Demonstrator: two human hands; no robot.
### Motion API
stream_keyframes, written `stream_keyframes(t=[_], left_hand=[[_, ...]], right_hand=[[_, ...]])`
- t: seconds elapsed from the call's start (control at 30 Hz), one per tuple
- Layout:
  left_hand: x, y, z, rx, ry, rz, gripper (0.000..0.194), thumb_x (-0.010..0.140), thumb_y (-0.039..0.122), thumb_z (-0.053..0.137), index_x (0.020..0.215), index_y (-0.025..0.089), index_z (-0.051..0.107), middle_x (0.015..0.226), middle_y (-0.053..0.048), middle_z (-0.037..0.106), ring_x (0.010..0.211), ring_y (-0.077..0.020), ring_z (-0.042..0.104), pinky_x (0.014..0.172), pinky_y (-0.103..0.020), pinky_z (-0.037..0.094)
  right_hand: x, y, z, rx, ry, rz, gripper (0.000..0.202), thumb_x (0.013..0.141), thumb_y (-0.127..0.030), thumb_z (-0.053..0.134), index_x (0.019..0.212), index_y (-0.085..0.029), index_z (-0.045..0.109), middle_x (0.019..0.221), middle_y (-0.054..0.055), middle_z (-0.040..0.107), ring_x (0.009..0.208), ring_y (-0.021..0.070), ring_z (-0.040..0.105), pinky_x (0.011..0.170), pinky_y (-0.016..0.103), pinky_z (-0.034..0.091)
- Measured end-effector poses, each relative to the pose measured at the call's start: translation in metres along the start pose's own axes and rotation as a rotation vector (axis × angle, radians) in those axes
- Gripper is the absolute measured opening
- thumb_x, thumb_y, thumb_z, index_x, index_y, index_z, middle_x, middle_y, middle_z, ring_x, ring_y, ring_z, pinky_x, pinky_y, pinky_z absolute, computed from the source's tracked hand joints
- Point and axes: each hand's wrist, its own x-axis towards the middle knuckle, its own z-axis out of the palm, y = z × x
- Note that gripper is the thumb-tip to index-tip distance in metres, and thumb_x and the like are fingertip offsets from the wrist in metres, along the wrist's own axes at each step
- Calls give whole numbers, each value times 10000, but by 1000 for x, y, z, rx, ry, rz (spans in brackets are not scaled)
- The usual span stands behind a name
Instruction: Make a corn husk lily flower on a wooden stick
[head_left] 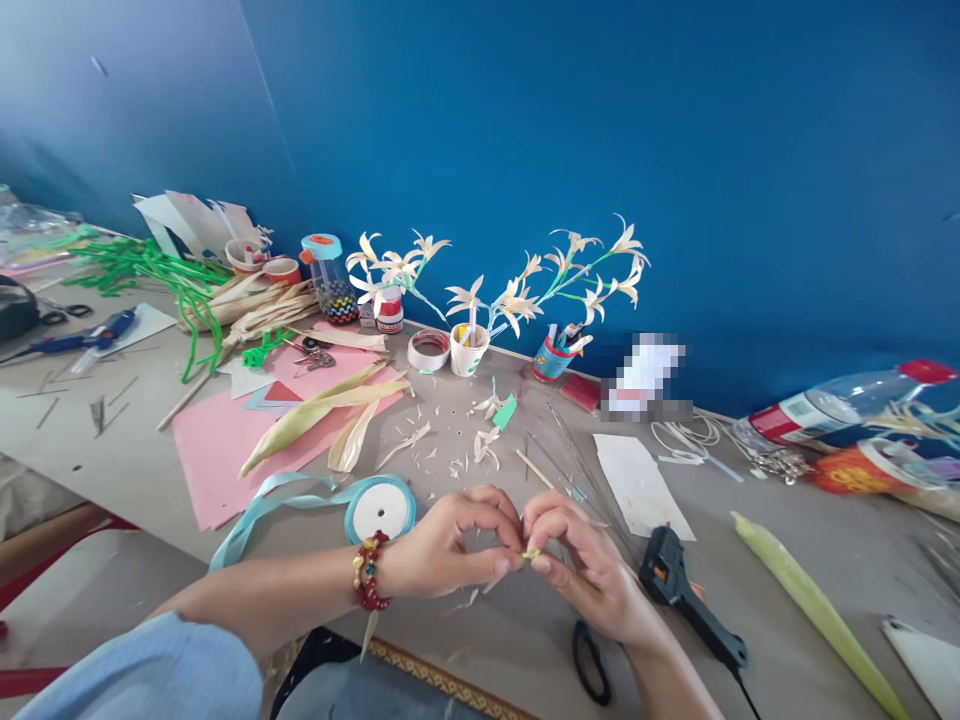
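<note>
My left hand (450, 545) and my right hand (574, 565) meet over the near edge of the grey table (135, 440). Together their fingertips pinch a tiny pale husk piece (531, 553). A red bead bracelet (370, 572) circles my left wrist. A long thin husk strip (370, 630) hangs below that wrist. Black scissors (590, 660) lie under my right wrist. A black glue gun (686, 592) rests just right of my right hand.
A light blue ribbon spool (380, 508) lies left of my hands. Corn husks (322, 410) rest on pink paper (217, 450). Husk flowers (517, 290) stand in a cup (469, 350) by the blue wall. A plastic bottle (840, 405) lies at right, thin wires (577, 470) in the middle.
</note>
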Motion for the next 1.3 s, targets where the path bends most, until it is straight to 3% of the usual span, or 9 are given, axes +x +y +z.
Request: stream_keyframes(t=[0.4,0.67,1.03,1.3], left_hand=[[6,26,0,-90,-78,-91,224,867,344,645,819,136,712,872,-75,638,815,-169,603,791,-289,471],[15,38,0,83,-67,-69,134,843,252,644,793,143,704,875,-70,658,840,-174,623,826,-296,470],[23,33,-7,123,-85,-54,106,851,226,635,801,154,694,876,-63,660,850,-163,626,819,-272,475],[29,31,-7,63,-67,-80,191,878,298,617,789,145,690,853,-76,661,828,-172,624,790,-282,478]], right_hand=[[-5,-15,-6,10,13,-8,90,979,-305,514,944,-235,558,973,48,548,923,193,560,831,312,443],[-7,-16,-12,9,16,20,89,977,-301,517,947,-230,560,977,50,548,923,195,563,838,325,436],[-2,-7,-16,12,9,40,90,981,-307,512,955,-237,562,979,52,553,936,199,562,843,328,440],[4,-3,-18,25,27,29,109,982,-317,510,947,-231,567,977,56,551,931,197,561,827,317,448]])
